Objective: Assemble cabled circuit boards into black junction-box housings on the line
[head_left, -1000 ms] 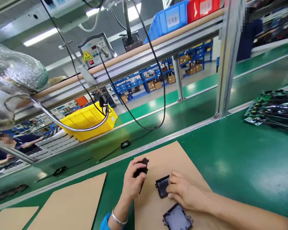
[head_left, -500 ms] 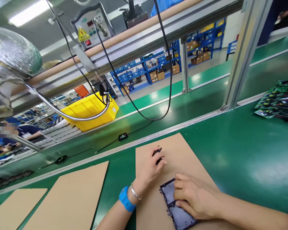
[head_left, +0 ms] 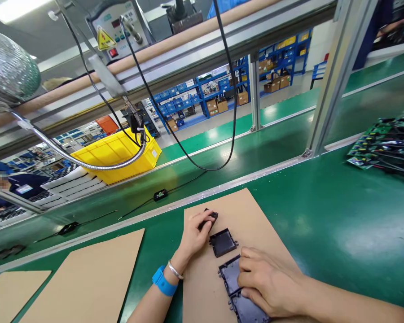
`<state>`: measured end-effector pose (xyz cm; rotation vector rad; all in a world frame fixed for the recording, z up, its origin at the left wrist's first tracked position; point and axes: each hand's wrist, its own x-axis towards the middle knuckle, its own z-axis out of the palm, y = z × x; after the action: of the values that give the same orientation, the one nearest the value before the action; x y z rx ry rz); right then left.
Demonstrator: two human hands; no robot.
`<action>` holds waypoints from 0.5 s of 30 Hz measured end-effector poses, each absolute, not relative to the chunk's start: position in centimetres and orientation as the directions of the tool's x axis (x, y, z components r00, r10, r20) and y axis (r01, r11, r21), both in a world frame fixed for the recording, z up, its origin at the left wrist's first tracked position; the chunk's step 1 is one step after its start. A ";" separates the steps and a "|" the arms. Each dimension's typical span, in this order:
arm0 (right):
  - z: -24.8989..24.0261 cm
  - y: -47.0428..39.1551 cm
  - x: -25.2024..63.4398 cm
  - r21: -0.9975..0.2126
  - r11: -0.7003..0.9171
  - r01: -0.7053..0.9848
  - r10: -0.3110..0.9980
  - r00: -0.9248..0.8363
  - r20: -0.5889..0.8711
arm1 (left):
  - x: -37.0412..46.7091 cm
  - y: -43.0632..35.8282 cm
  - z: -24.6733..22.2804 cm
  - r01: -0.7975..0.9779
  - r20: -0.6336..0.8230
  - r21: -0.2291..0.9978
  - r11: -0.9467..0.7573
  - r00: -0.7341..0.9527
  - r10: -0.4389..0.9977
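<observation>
My left hand [head_left: 197, 233] is closed around a small black plastic case part [head_left: 212, 220] near the far end of a cardboard sheet [head_left: 202, 287]. Just beside it, a shallow square black shell [head_left: 224, 242] lies flat on the sheet, with small tabs along its edges. Closer to me are two more black shells, an upper one [head_left: 231, 272] and a lower one [head_left: 247, 309], edge to edge. My right hand [head_left: 272, 280] rests over their right side, its fingers curled onto them; what its fingertips grip is partly hidden. A blue band and a bracelet circle my left wrist.
More cardboard sheets [head_left: 97, 264] lie on the green bench at left. Green circuit boards with wires [head_left: 377, 143] are heaped at right. A black cable [head_left: 234, 112] hangs in a loop ahead, near a yellow bin [head_left: 121, 157]. A person sits at far left.
A separate black shell now lies between my hands where bare cardboard showed. My left hand has shifted left with a black part in it. My right hand stays over the shells; the view has shifted.
</observation>
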<state>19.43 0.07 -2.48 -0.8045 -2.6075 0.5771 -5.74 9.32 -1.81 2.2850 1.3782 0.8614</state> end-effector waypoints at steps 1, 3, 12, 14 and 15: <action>-2.6 0.1 19.4 -0.475 0.756 0.451 0.595 -0.776 0.210 | -5.8 9.4 -2.0 0.701 0.340 0.563 -0.438 0.287 0.896; -2.7 0.1 19.4 -0.475 0.757 0.448 0.593 -0.776 0.215 | -5.7 9.6 -2.3 0.735 0.348 0.561 -0.381 0.208 0.914; -2.7 0.3 19.0 -0.348 0.806 0.479 0.579 -0.760 0.294 | -3.2 6.8 -2.2 0.674 0.243 0.593 -0.441 0.373 0.896; -3.5 0.6 18.2 -0.257 0.842 0.473 0.536 -0.786 0.309 | -3.2 6.4 -2.6 0.642 0.264 0.606 -0.470 0.395 0.880; -4.1 0.9 17.7 -0.215 0.854 0.473 0.519 -0.795 0.314 | -3.3 6.6 -3.0 0.632 0.281 0.609 -0.479 0.393 0.876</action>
<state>17.70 0.89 -4.12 -0.7406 -2.6659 0.1769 -3.34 6.65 -3.01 2.2502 1.2990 0.8167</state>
